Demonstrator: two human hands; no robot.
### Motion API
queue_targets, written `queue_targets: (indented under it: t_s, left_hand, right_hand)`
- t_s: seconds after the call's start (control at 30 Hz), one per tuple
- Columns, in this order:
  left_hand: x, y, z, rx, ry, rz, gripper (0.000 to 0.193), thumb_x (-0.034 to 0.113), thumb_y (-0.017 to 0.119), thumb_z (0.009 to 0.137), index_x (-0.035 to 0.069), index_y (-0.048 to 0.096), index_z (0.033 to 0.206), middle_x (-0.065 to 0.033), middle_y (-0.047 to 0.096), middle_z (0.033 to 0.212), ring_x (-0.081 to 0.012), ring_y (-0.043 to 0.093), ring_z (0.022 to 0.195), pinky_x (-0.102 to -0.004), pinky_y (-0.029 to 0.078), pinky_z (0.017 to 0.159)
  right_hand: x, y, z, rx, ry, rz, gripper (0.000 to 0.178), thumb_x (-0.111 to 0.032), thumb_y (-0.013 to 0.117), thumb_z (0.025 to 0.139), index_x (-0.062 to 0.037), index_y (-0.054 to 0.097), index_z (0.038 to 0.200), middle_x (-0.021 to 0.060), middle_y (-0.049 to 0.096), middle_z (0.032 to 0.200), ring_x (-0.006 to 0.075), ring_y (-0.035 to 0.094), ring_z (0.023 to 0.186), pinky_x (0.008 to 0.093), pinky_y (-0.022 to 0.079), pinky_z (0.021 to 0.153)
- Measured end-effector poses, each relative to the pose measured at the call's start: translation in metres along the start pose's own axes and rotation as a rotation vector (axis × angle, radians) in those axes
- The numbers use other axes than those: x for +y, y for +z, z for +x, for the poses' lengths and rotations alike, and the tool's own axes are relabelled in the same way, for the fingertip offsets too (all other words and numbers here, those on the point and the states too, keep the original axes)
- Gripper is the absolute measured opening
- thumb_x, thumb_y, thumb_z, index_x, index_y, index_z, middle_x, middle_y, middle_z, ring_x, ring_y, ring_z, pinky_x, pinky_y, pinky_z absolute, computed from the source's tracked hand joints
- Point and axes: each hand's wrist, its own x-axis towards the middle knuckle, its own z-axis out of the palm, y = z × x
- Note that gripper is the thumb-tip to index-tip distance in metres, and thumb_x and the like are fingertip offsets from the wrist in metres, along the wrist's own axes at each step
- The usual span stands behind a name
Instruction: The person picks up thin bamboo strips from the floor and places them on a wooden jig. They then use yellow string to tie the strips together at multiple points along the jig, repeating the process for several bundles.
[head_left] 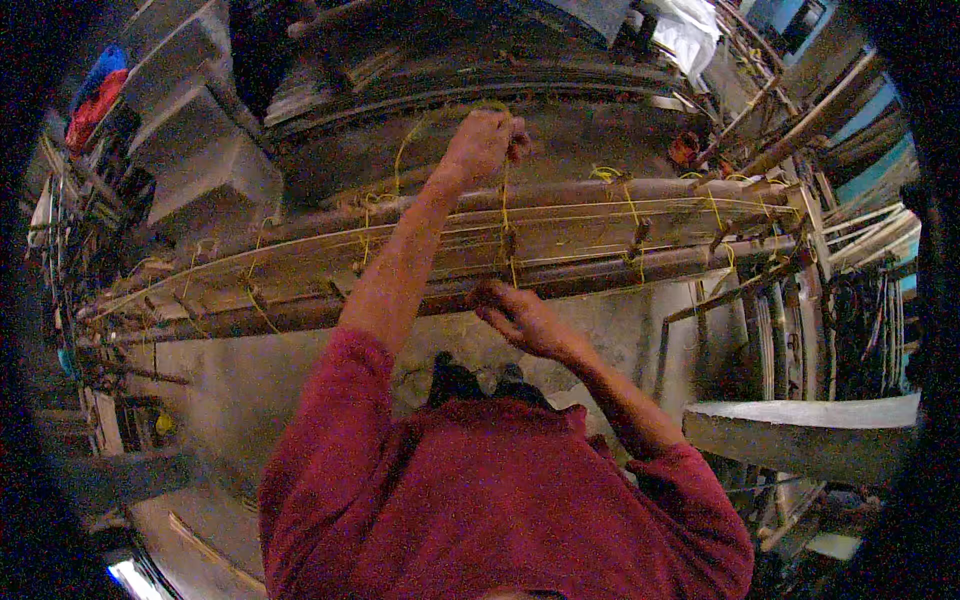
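My left hand [486,146] is raised beyond a long wooden frame, its fingers closed on a yellow cord [504,205]. One length of this cord runs down from the hand to a small wooden peg [510,243], and a loose loop arcs off to the left. Close to the near pole [570,275], my right hand [522,318] is bent with its fingers curled in; what they hold, if anything, is too blurred to make out. Pale threads [440,240] stretch lengthwise between the near pole and the far pole [660,190]. Several yellow ties with pegs cross them.
An upright wooden post [812,240] stands at the frame's right end, with bundled white threads [870,235] beyond. A grey block [215,175] sits at the far left. A white-topped ledge [800,412] is at my right. Long slats [400,85] lie on the far side.
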Motion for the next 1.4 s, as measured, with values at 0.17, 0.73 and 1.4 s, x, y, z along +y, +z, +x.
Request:
queue_targets:
  t_s: [0.17,0.73,1.4]
  left_hand:
    - [-0.023,0.049,0.053,-0.208,-0.296,-0.119,0.032,0.036,0.044,0.08,0.009,0.061,0.088,-0.018,0.06,0.086,-0.0355,0.057,0.077,-0.0434,0.046,0.065]
    - [-0.073,-0.106,-0.196,-0.147,-0.224,-0.226,0.026,0.034,0.051,0.079,0.009,0.059,0.082,-0.0131,0.06,0.079,-0.0349,0.056,0.077,-0.0446,0.045,0.065]
    - [-0.067,-0.083,-0.195,0.146,-0.346,0.047,0.019,0.024,0.049,0.079,0.008,0.06,0.08,-0.0146,0.057,0.067,-0.0348,0.053,0.064,-0.0456,0.04,0.057]
  right_hand:
    - [-0.051,-0.019,-0.007,0.026,-0.021,-0.231,0.03,-0.015,0.056,0.079,-0.0049,0.047,0.106,0.0132,0.057,0.087,0.028,0.055,0.084,0.0337,0.042,0.076]
    - [-0.155,0.057,0.154,0.296,-0.159,-0.259,0.021,-0.02,0.049,0.078,-0.0008,0.055,0.076,0.0125,0.054,0.071,0.0271,0.051,0.059,0.0371,0.042,0.057]
    - [-0.137,0.021,0.172,0.359,-0.387,-0.789,0.027,-0.029,0.061,0.074,-0.0045,0.057,0.084,0.0113,0.057,0.077,0.0271,0.055,0.069,0.0394,0.045,0.063]
